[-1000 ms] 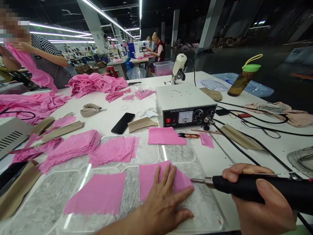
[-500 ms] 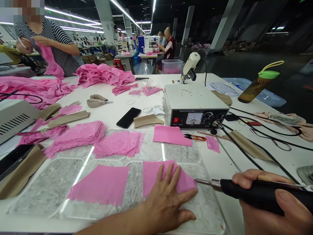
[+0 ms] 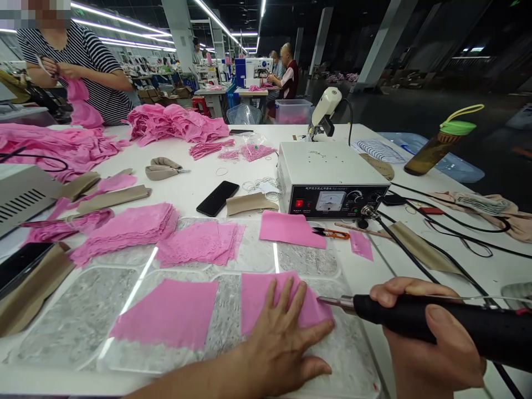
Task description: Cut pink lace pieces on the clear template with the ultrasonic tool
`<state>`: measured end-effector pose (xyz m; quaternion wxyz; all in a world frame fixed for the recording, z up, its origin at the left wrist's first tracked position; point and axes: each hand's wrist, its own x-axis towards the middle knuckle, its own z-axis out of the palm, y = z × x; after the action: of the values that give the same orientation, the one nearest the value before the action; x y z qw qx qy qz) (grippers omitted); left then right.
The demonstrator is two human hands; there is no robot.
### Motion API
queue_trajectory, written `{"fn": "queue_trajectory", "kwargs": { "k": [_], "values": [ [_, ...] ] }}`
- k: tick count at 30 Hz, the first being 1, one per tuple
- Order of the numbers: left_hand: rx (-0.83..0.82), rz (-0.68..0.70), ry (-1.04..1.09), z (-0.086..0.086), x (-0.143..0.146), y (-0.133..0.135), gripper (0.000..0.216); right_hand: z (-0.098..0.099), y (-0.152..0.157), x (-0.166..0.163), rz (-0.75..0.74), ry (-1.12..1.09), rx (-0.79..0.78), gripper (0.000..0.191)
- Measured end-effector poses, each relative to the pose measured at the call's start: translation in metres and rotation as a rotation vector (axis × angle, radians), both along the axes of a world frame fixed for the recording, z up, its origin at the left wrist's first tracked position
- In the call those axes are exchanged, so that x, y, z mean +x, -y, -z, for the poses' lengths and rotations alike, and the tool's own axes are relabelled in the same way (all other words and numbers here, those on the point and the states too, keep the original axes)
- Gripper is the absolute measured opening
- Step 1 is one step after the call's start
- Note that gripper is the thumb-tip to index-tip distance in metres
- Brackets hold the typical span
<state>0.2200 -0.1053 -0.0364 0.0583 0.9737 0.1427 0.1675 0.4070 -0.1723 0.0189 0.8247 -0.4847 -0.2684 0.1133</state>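
Note:
My left hand (image 3: 282, 332) lies flat with fingers spread on a pink fabric piece (image 3: 254, 299), pressing it against the grey marbled board (image 3: 83, 316). In my right hand (image 3: 436, 338) is a black-handled ultrasonic welding pen (image 3: 399, 316), its metal tip touching or just over the fabric's right slanted edge. Left of that piece, a second pink piece with a scalloped lower edge (image 3: 168, 313) rests on the board. Behind them are two stacks of pink lace-edged pieces, one larger (image 3: 128, 230) and one smaller (image 3: 201, 243), and a folded pink piece (image 3: 291, 229).
A control box (image 3: 332, 172) with dials stands behind the board, its cables running right. Orange thread snips (image 3: 334, 233), a phone (image 3: 218, 198) and a tilted bottle (image 3: 436, 144) are on the table. Across it, a person in a striped top (image 3: 95, 72) handles pink fabric.
My right hand has brought the pen leftward, its tip now over the fabric's edge. My left hand stays on the fabric. The person opposite has brought their hands closer together.

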Motion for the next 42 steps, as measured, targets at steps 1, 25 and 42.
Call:
{"fn": "queue_trajectory", "kwargs": {
  "k": [1,25,42],
  "values": [
    [0.002,0.000,0.001,0.000,0.000,0.000,0.066,0.001,0.000,0.000,-0.003,0.009,0.000,0.013],
    [0.082,-0.017,0.002,-0.005,-0.001,-0.021,0.037,0.000,0.007,-0.001,-0.028,0.004,-0.030,0.013],
    [0.058,-0.041,0.063,-0.001,0.001,-0.019,0.038,0.001,-0.018,-0.007,-0.053,0.071,0.056,0.013]
  ]
}}
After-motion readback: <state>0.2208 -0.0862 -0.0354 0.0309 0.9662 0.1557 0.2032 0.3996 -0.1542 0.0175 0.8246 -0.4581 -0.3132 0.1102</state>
